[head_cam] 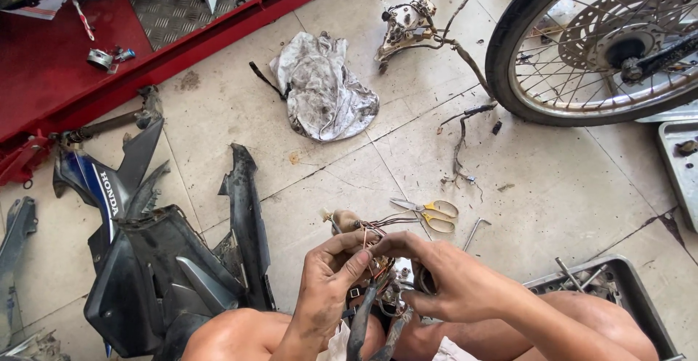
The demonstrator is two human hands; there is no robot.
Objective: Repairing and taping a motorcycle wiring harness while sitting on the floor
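- Left hand (331, 281) is pinching thin wires between thumb and forefinger, fingers curled closed around them.
- Right hand (436, 277) is meeting it fingertip to fingertip, closed on the same wires and cupping part of the wiring harness (378, 274) underneath.
- Wiring harness is sitting above the person's lap, near the bottom edge of the view; it is looking like a grimy tangle of red, brown and dark strands with black connectors and a pale plug end poking out at upper left.
- Yellow-handled scissors (430, 213) are lying on the tile floor (552, 186) just beyond the hands, blades pointing left.
- Bent metal hex key (475, 231) is lying just right of the scissors.
- Dirty white rag (323, 88) is lying crumpled farther out on the floor.
- Black and blue fairing panels (145, 259) are lying piled at the left.
- Spoked motorcycle wheel (603, 41) is standing at the top right corner.
- Grey parts tray (640, 295) is sitting by the right knee.
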